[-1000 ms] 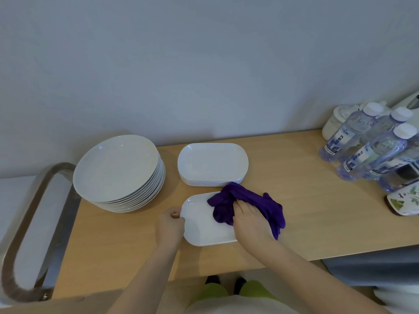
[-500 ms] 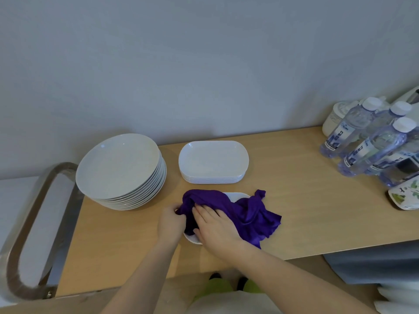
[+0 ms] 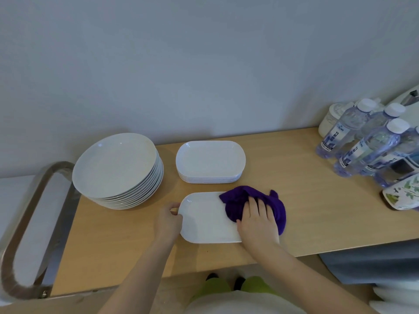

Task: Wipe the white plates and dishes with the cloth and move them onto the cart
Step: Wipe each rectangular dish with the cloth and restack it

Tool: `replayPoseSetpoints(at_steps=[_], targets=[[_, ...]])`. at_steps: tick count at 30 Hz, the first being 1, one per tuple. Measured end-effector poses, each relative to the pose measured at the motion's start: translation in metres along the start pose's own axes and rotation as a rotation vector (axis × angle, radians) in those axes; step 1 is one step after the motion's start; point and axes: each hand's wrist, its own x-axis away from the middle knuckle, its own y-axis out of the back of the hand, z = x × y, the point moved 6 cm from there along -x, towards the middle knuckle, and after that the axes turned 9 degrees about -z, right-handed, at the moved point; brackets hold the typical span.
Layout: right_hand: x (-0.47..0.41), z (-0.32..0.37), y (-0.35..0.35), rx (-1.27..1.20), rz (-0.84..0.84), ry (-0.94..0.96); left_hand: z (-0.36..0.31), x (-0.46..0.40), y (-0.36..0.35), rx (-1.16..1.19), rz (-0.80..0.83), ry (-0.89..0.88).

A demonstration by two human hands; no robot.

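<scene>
A white oblong dish (image 3: 205, 219) lies flat on the wooden top near its front edge. My left hand (image 3: 168, 220) grips the dish's left rim. My right hand (image 3: 257, 219) presses a purple cloth (image 3: 244, 198) onto the right end of the dish with flat, spread fingers. Behind it sits a stack of several white oblong dishes (image 3: 210, 162). A taller stack of round white plates (image 3: 118, 169) stands at the back left.
A metal cart handle (image 3: 25, 223) curves along the left end of the wooden surface (image 3: 317, 200). Several water bottles (image 3: 367, 143), a white jar (image 3: 332, 118) and a patterned packet (image 3: 402, 193) crowd the right end. A wall runs close behind.
The cloth and my right hand swept from the dish's left end back to its right end, uncovering most of the dish. My left hand kept its hold on the left rim.
</scene>
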Motion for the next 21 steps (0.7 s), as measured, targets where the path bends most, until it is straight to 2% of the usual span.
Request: replayPoseSetpoints(at_steps=[1, 5, 10, 12, 18, 21], targets=[[0.001, -0.003, 0.001, -0.008, -0.023, 0.008, 0.001, 0.000, 0.000, 0.001, 0.004, 0.001], [-0.005, 0.005, -0.014, -0.083, 0.077, 0.088, 0.003, 0.000, -0.001, 0.015, 0.010, 0.016], [-0.021, 0.043, -0.007, -0.342, 0.172, 0.004, 0.004, -0.002, 0.000, 0.043, 0.005, 0.077], [-0.025, 0.058, 0.000, -0.389, 0.142, 0.002, 0.003, -0.004, 0.000, 0.048, 0.016, 0.083], [-0.010, 0.105, 0.003, -0.497, 0.087, 0.285, 0.002, -0.005, 0.001, 0.052, 0.004, 0.010], [0.008, 0.115, 0.002, -0.532, 0.069, 0.368, 0.003, -0.004, 0.002, 0.033, -0.005, -0.004]])
